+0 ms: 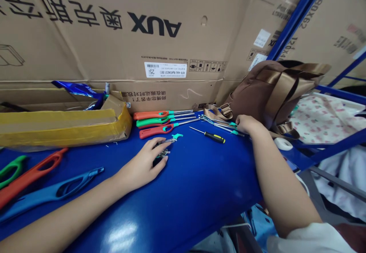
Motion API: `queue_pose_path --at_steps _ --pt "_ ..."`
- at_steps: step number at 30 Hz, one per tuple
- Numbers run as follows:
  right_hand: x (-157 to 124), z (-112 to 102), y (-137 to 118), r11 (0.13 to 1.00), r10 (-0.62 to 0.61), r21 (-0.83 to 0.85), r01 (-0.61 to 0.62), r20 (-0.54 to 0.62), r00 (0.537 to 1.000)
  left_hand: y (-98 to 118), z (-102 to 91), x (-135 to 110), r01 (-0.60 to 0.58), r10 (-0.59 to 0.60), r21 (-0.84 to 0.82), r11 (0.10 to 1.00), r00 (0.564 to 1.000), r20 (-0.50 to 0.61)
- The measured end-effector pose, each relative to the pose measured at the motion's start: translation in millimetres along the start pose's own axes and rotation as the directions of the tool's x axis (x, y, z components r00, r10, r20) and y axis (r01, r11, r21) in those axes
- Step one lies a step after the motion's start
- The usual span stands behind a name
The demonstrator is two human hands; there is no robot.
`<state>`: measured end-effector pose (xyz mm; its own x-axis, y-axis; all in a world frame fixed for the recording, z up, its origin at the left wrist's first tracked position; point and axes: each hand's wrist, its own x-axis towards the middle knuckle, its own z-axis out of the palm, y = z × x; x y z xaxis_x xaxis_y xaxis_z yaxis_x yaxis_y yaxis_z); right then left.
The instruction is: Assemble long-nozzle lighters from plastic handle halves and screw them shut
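My left hand (147, 163) is low over the blue table, its fingers curled round a clear lighter insert with a teal trigger (177, 136). Part of that insert is hidden beneath the fingers. At the right, my right hand (248, 125) has its fingers closed at the back ends of several metal lighter rods (219, 124) with teal triggers. Its fingertips are partly hidden. Between the hands lies a black and yellow screwdriver (215, 137). Behind it, a row of assembled lighters includes an orange one (150, 115), a green one (153, 121) and a red one (154, 130).
Loose lighter shells, including a blue one (51, 196) and a red one (31, 176), lie at the left. A taped cardboard box (65, 129) stands behind them. A brown backpack (254, 89) rests at the right, against a large cardboard wall (114, 51). Blue metal posts (297, 18) rise beside it.
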<state>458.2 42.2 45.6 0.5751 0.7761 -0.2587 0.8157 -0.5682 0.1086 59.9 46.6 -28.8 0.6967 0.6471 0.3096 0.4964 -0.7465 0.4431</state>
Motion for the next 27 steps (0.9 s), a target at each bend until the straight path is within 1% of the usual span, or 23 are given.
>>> queue_pose_path --at_steps 4,7,13,19,27 --pt "0.0 -0.4 1.4 1.0 0.008 0.0 -0.008 0.053 0.999 1.0 -3.7 -0.2 0.015 -0.015 -0.02 1.0 1.0 0.011" --pt "3.7 0.7 2.8 1.0 0.018 -0.002 -0.017 0.078 0.997 -0.6 -5.3 -0.3 0.005 -0.005 -0.021 1.0 1.0 0.016" --pt "11.4 2.5 4.9 0.998 0.06 -0.014 -0.059 0.04 0.997 -3.4 -4.0 2.3 -0.003 0.001 -0.051 0.999 0.999 -0.036" --pt "3.8 -1.4 3.5 0.996 0.085 -0.015 -0.085 -0.012 0.996 -1.9 -4.3 4.7 0.015 -0.021 -0.065 0.998 0.996 -0.086" --pt "9.9 -0.4 13.6 0.997 0.078 0.023 -0.078 0.0 0.997 -8.5 0.2 3.7 0.03 -0.04 -0.086 0.996 0.992 -0.119"
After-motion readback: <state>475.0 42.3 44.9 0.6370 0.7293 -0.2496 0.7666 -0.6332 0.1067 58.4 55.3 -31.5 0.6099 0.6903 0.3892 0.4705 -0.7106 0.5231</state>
